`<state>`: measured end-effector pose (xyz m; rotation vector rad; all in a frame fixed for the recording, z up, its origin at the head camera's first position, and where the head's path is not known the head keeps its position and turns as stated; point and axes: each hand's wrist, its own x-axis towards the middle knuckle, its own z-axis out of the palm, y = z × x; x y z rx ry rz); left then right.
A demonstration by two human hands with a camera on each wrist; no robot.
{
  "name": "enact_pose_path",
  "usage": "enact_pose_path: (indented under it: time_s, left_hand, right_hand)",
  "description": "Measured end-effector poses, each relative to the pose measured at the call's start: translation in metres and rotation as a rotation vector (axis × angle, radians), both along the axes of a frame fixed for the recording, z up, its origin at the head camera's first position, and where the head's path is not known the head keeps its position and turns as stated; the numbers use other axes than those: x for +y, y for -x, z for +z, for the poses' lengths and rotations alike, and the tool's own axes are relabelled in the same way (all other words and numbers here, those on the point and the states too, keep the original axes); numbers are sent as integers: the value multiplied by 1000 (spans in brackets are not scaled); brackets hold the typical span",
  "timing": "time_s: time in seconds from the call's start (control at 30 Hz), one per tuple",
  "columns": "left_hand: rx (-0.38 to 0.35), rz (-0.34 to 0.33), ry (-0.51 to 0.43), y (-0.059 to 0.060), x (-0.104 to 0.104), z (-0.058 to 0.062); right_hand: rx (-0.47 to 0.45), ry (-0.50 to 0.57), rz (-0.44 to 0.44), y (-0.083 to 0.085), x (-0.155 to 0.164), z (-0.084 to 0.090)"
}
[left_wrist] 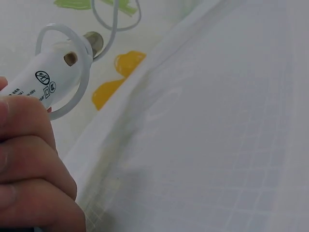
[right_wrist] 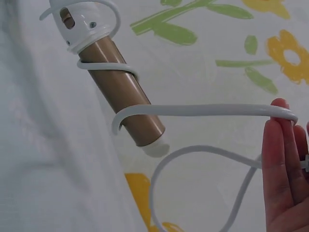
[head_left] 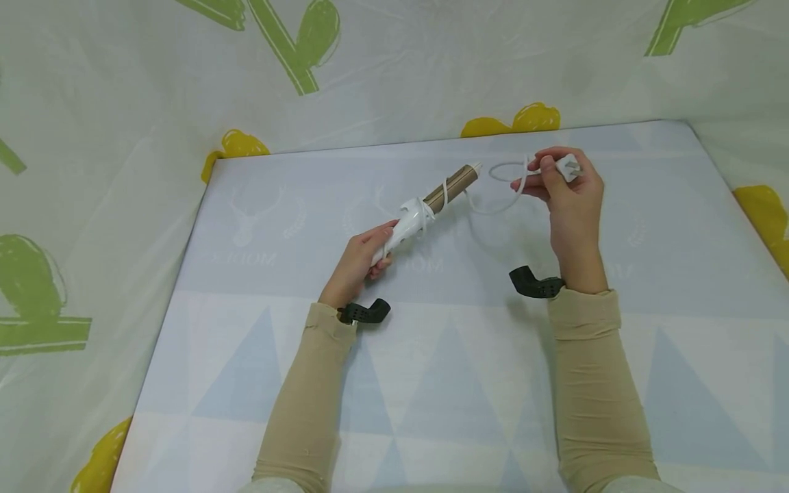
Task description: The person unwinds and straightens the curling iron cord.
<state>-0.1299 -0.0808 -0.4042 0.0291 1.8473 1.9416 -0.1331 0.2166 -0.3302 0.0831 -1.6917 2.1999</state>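
A curling iron (head_left: 453, 190) with a white handle and a gold-brown barrel is tilted up to the right, held over the table. My left hand (head_left: 357, 263) grips its handle, fingers curled round it in the left wrist view. The white power cord (right_wrist: 207, 110) loops loosely round handle and barrel, then runs across to my right hand (head_left: 573, 198). There, thumb and fingers pinch the cord's end at the white plug (head_left: 568, 167), whose prongs point right. In the right wrist view, a length of cord lies over the fingertips and another loop hangs below.
A table (head_left: 296, 363) with a pale cloth of blue triangles and faint deer prints lies beneath both hands. Behind and left of it hangs a whitish sheet (head_left: 394, 89) with green and yellow plant shapes. Each wrist wears a black camera mount (head_left: 535, 283).
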Motion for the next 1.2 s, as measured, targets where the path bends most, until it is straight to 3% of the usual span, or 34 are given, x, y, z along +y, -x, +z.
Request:
enact_pose_path:
  time_s: [0.17, 0.47, 0.83, 1.2]
  left_hand:
    - [8, 9, -4, -4, 1, 7]
    - [9, 7, -9, -6, 1, 6]
    - [65, -11, -74, 1, -3, -20]
    - [78, -45, -90, -1, -7, -12]
  right_hand:
    - [-32, -7, 5, 2, 2, -6]
    - [-114, 71, 1, 5, 5, -14]
    - [-177, 10, -17, 9, 9, -22]
    - [-212, -30, -32, 14, 10, -26]
